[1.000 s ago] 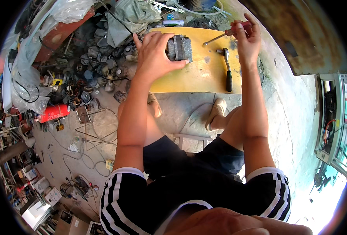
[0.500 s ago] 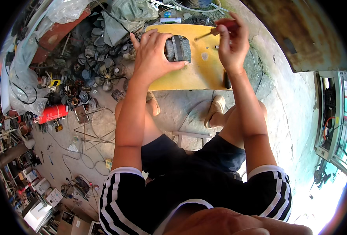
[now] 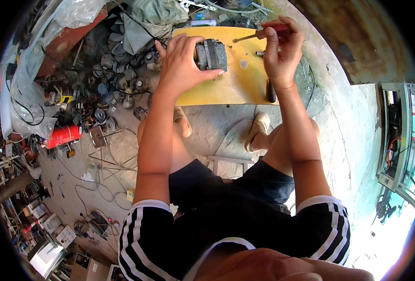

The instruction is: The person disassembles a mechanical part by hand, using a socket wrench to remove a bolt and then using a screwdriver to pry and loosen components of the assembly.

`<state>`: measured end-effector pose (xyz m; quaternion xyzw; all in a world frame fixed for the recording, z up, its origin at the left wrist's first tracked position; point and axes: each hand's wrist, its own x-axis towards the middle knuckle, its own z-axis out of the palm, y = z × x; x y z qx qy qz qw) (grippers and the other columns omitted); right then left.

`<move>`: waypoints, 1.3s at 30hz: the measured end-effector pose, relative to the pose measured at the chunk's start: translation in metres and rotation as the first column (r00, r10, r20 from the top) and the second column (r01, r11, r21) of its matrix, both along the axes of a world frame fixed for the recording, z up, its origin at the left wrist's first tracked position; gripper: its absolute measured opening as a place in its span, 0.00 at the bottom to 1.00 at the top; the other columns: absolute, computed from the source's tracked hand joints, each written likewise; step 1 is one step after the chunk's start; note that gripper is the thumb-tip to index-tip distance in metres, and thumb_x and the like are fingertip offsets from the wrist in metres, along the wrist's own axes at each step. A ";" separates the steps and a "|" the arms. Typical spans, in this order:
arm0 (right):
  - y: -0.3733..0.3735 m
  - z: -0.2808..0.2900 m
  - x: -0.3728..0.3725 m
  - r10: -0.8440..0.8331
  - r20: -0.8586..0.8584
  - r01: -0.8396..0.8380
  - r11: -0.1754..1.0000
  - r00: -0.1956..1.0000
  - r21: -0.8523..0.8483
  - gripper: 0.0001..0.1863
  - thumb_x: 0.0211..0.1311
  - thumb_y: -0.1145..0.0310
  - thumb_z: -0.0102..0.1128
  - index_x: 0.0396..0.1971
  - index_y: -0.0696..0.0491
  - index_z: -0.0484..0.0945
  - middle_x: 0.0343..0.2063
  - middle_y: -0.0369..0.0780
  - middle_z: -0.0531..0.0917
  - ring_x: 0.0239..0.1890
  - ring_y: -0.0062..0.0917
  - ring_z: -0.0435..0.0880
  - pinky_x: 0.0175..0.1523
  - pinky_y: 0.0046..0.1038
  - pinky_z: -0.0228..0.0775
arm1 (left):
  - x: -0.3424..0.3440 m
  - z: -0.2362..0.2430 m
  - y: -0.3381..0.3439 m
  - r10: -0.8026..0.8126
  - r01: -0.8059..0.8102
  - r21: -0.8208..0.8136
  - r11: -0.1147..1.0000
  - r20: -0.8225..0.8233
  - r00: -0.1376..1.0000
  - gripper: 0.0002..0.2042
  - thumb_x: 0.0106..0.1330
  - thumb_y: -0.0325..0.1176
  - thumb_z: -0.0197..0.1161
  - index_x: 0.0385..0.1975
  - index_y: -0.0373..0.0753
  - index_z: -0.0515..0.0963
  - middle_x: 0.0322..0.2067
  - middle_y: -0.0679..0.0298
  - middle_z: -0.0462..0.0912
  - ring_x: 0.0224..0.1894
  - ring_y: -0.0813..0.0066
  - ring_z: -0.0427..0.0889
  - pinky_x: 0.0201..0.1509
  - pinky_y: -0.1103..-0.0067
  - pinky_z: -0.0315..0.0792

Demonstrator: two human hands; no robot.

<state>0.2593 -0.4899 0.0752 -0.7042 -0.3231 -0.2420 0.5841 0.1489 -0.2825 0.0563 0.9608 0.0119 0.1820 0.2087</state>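
Observation:
My left hand [image 3: 178, 63] is wrapped round a grey metal block [image 3: 212, 55] that looks like a small motor, its thumb along the near edge and its fingers over the far left side. The block rests on a yellow board [image 3: 200, 96]. In my right hand [image 3: 281, 58] is a screwdriver [image 3: 247, 38] with a red handle, held between thumb and fingers over the board's right side. Its shaft points left toward the block and its tip is apart from it. Near that hand lie a small metal cylinder [image 3: 259, 54] and a black-handled tool [image 3: 271, 92].
Left of the board is a heap of used motor parts [image 3: 123, 70] with a grey-green sheet [image 3: 153, 23] beyond it. A red cylinder [image 3: 62, 136] and loose cables lie on the floor. A stool [image 3: 231, 161] stands between my legs. A rusty metal panel [image 3: 357, 42] is at upper right.
My right hand has shifted slightly right with the screwdriver, whose red handle and shaft now show more plainly. My left hand keeps its hold on the block.

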 end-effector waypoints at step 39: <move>0.014 -0.016 -0.037 -0.002 -0.358 -0.167 0.884 0.934 -0.438 0.14 0.65 0.74 0.54 0.48 0.52 0.84 0.35 0.43 0.79 0.39 0.35 0.80 0.46 0.32 0.73 | 0.013 -0.008 0.023 -0.023 0.036 -0.615 0.788 0.028 0.999 0.12 0.64 0.39 0.68 0.41 0.38 0.85 0.42 0.58 0.85 0.43 0.66 0.84 0.48 0.76 0.74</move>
